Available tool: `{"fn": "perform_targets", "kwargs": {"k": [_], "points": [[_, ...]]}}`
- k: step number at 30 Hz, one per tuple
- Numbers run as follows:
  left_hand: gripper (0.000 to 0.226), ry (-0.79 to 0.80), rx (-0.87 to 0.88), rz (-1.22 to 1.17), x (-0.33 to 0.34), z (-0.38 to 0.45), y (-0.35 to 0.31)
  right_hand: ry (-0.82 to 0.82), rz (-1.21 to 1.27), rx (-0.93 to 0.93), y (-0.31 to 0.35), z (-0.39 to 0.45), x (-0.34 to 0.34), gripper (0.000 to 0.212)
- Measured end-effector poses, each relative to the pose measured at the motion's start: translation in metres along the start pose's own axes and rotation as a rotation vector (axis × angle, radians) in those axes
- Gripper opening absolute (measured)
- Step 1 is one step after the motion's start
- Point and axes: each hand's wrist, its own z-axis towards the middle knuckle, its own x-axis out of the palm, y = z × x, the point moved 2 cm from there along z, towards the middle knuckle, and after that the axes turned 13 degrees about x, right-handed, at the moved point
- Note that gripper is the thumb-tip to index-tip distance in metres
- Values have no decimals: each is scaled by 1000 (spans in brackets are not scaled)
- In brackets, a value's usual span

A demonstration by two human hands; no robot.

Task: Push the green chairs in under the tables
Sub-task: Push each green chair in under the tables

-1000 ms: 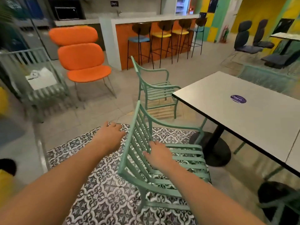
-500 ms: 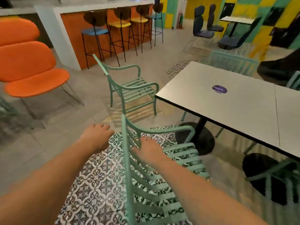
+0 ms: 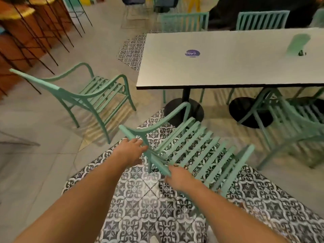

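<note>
Patterned tile floor (image 3: pixel 140 204): both hands, left hand (image 3: pixel 128 151) & right hand (image 3: pixel 178 176), grip slatted mint-green metal chair (image 3: pixel 189 148) backrest, white rectangular tabletop (image 3: pixel 228 67) straight ahead.

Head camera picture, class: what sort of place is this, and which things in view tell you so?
Probably a café or canteen seating area: a long white table on black pedestal bases, several matching green slatted chairs around it, and bar stools at a counter, top left.
</note>
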Motion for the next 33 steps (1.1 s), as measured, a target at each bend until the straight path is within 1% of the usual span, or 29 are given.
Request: {"fn": "perform_targets", "kwargs": {"k": [3, 6, 10, 13, 16, 19, 22, 25, 28, 30, 33], "points": [[68, 1, 70, 27, 4, 7, 7, -131, 79, 29, 4, -5, 16, 28], [65, -1, 144, 27, 12, 20, 5, -193, 91, 49, 3, -3, 23, 30], [52, -39, 213, -13, 21, 37, -3, -204, 98, 33, -1, -3, 24, 34], [52, -3, 281, 55, 24, 44, -3, -206, 37, 22, -8, -4, 26, 32], [50, 9, 325, 57, 24, 42, -14, -188, -37, -11, -19, -10, 22, 31], [50, 28, 337, 4, 23, 36, -38, -147, -110, -26, -37, -20, 18, 29], [52, 42, 332, -59, 18, 36, -68, -121, -127, 10, -66, -30, 14, 30], [50, 60, 344, -47, 12, 38, -104, -117, -191, 14, -95, -45, 8, 33], [49, 32, 323, -48, 4, 42, -136, -97, -157, 26, -127, -57, -2, 25], [48, 38, 299, -57, 1, 47, -157, -130, -188, 23, -149, -63, -8, 19], [54, 53, 267, -65, 0, 57, -190, -188, -252, 23, -182, -72, -16, 28]]}}
